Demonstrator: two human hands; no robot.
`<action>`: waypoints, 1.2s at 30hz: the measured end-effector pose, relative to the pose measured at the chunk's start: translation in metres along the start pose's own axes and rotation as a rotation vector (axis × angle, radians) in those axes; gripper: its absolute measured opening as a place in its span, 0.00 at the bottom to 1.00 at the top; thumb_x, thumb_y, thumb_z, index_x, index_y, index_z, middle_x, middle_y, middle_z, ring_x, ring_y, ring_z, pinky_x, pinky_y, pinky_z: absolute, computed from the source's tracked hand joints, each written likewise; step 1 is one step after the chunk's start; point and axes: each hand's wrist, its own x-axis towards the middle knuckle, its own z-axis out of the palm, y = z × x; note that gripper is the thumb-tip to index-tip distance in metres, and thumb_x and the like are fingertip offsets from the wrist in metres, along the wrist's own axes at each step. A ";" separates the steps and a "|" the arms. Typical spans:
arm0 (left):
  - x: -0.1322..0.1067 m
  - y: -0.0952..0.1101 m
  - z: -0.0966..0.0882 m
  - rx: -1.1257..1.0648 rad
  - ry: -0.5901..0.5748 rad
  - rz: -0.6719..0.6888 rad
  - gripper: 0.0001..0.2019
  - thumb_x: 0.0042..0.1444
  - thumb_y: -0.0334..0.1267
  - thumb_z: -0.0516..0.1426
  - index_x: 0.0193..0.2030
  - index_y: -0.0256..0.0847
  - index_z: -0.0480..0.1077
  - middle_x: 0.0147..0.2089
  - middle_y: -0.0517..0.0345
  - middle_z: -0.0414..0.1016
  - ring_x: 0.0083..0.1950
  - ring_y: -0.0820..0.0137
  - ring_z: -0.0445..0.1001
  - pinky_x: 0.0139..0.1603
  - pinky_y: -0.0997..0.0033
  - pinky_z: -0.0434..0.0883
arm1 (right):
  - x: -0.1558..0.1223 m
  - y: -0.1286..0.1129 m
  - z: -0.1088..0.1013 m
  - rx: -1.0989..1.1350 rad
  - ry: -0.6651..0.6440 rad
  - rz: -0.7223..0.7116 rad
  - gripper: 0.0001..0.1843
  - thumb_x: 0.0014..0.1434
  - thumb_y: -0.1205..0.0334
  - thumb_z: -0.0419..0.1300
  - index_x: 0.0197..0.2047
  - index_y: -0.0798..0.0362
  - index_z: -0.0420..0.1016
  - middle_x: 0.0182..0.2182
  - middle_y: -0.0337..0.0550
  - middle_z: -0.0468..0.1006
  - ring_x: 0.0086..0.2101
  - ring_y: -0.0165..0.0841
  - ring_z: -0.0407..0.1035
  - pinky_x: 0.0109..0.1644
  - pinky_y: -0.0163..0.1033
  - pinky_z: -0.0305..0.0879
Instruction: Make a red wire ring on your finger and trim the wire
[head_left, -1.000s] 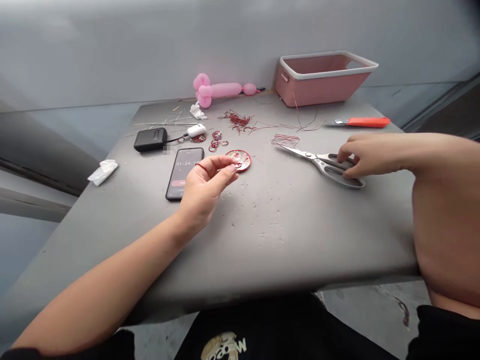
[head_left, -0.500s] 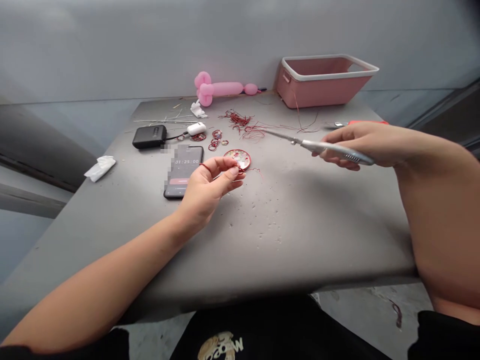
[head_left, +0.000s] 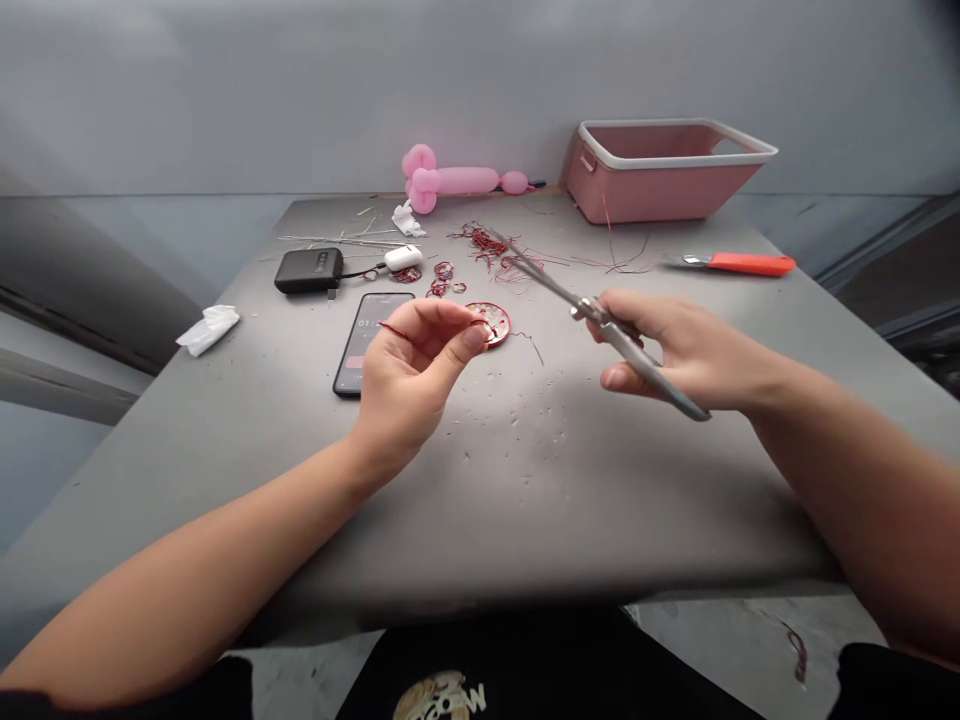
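My left hand (head_left: 420, 375) pinches a dark red cord (head_left: 395, 330), whose end sticks out behind the knuckles; the part between thumb and fingertips is mostly hidden. Just beyond those fingertips lies a small round red-rimmed dish (head_left: 499, 322) with tiny pieces in it. To the right, my right hand (head_left: 667, 350) is closed around the silver scissors (head_left: 634, 350), held above the table with the blades pointing away to the upper left. Past the blades lies a tangle of red cord scraps (head_left: 484, 240). Several finished-looking red cord loops (head_left: 442, 275) rest behind my left hand.
A phone (head_left: 356, 345) lies partly behind my left hand, with a black power bank (head_left: 309, 270) and white earphone case (head_left: 403, 258) beyond. At the back are a pink balloon figure (head_left: 465, 180) and a pink basket (head_left: 645, 190). An orange-handled utility knife (head_left: 750, 263) lies right; crumpled tissue (head_left: 210, 330) left.
My right hand has come lower and nearer, turning the scissors so the blades slant more steeply and uncovering the utility knife. The left hand keeps its pinch and now covers more of the phone.
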 end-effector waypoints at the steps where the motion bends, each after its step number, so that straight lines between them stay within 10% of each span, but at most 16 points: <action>1: 0.000 0.001 0.000 -0.008 -0.006 0.034 0.07 0.52 0.32 0.67 0.35 0.41 0.74 0.37 0.61 0.78 0.40 0.76 0.78 0.47 0.74 0.77 | 0.000 -0.003 0.002 -0.014 -0.024 -0.020 0.30 0.53 0.29 0.56 0.31 0.50 0.59 0.25 0.37 0.61 0.25 0.30 0.55 0.27 0.38 0.52; 18: -0.006 0.007 0.005 0.127 -0.042 0.256 0.10 0.51 0.31 0.68 0.34 0.42 0.70 0.36 0.62 0.78 0.41 0.73 0.80 0.44 0.72 0.80 | -0.005 -0.022 0.015 -0.232 0.065 -0.013 0.34 0.49 0.23 0.54 0.28 0.48 0.55 0.21 0.39 0.61 0.22 0.33 0.54 0.26 0.41 0.49; 36: -0.012 0.018 0.008 0.216 -0.070 0.019 0.07 0.51 0.38 0.68 0.34 0.41 0.76 0.36 0.57 0.79 0.37 0.70 0.79 0.37 0.70 0.78 | -0.011 -0.029 0.014 -0.682 0.523 -0.004 0.32 0.49 0.30 0.61 0.26 0.49 0.53 0.21 0.44 0.62 0.26 0.37 0.57 0.31 0.43 0.51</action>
